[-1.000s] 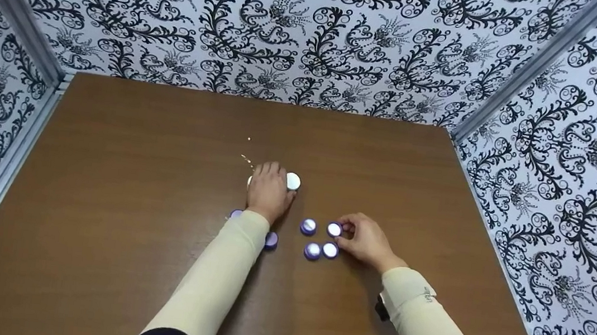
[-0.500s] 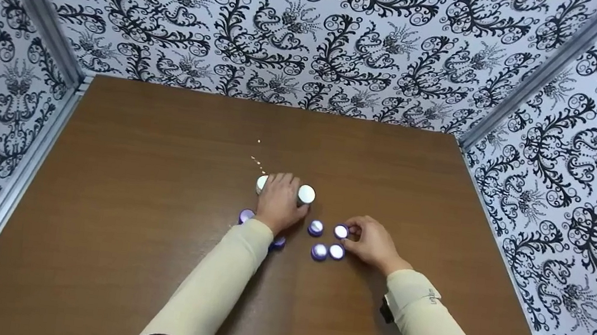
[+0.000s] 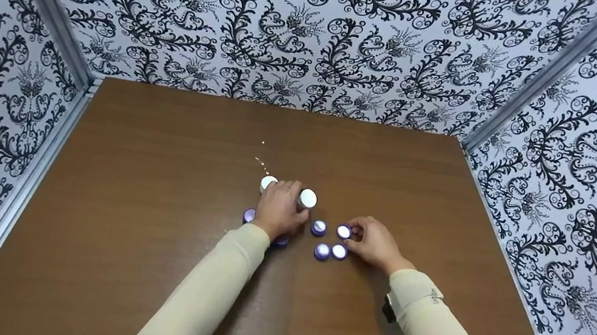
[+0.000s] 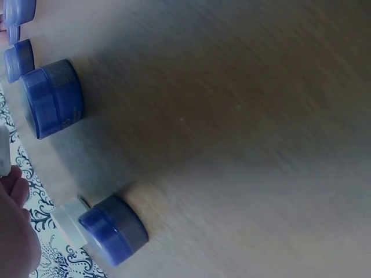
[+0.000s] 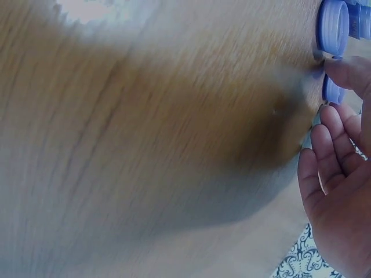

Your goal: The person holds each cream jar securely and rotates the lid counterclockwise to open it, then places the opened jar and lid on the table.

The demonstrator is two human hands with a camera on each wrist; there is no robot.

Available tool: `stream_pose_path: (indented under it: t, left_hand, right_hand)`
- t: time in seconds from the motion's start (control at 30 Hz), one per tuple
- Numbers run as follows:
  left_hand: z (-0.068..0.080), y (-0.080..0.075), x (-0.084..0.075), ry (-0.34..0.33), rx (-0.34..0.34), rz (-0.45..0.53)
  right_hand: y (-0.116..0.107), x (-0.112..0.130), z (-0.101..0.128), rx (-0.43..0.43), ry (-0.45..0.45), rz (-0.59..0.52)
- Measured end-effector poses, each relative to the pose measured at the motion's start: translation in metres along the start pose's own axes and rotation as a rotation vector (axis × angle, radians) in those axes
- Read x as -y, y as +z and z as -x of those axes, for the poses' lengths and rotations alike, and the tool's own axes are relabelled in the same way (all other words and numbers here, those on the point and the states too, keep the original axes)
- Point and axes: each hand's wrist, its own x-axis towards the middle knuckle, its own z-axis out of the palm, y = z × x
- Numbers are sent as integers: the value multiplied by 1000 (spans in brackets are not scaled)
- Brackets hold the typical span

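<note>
Several small purple jars with shiny tops stand mid-table. My left hand (image 3: 282, 210) is curled over two white-lidded jars, one (image 3: 268, 182) showing at its left and one (image 3: 307, 198) at its right. More purple jars sit beside the left wrist (image 3: 249, 215) and under it (image 3: 282, 240). The left wrist view shows two purple jars (image 4: 55, 98) (image 4: 113, 229) on their own. My right hand (image 3: 374, 243) has its thumb and forefinger at a purple jar (image 3: 343, 231) (image 5: 333, 90). Three other jars (image 3: 318, 227) (image 3: 322, 251) (image 3: 339, 251) cluster next to it.
The brown wooden table (image 3: 132, 199) is walled on three sides by black-and-white patterned panels (image 3: 313, 40). A few pale specks (image 3: 261, 159) lie beyond the jars.
My left hand has drawn back toward me, bringing the two white-lidded jars closer to the purple ones. The right hand stays at its jar.
</note>
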Motion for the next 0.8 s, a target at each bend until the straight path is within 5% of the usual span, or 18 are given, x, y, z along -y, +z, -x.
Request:
stream_pose_path:
  t: [0.47, 0.8]
  left_hand:
    - [10, 0, 4, -1, -64, 71]
    - [12, -2, 2, 28, -37, 57]
  right_hand:
    - [-8, 3, 2, -59, -16, -22]
    - [-6, 33, -10, -98, -73, -18]
